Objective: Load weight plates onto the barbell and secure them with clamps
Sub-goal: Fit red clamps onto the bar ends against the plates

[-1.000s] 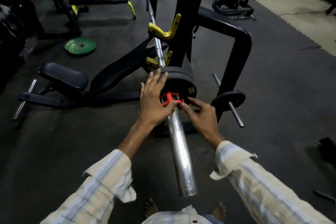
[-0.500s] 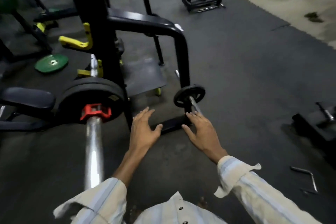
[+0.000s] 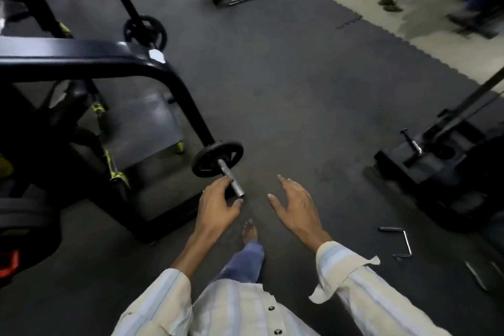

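Observation:
A small black weight plate [image 3: 216, 158] hangs on a steel storage peg [image 3: 231, 179] sticking out of the black rack frame [image 3: 174, 84]. My left hand [image 3: 218, 206] hovers just below the peg's tip, fingers spread and empty. My right hand [image 3: 296, 204] is open too, a little to the right over the floor. At the far left edge, the black plates on the barbell [image 3: 24, 224] and the red clamp [image 3: 8, 263] show only in part. The barbell sleeve itself is out of view.
Another small plate [image 3: 146, 31] hangs on a farther rack peg. A dark machine base [image 3: 436, 161] with a pin stands at the right, and loose metal pins [image 3: 401, 240] lie on the rubber floor. My bare foot [image 3: 249, 232] steps forward between the hands.
Both hands have left the red clamp on the barbell. The view has swung right, and my hands now sit near the small plate on the rack peg.

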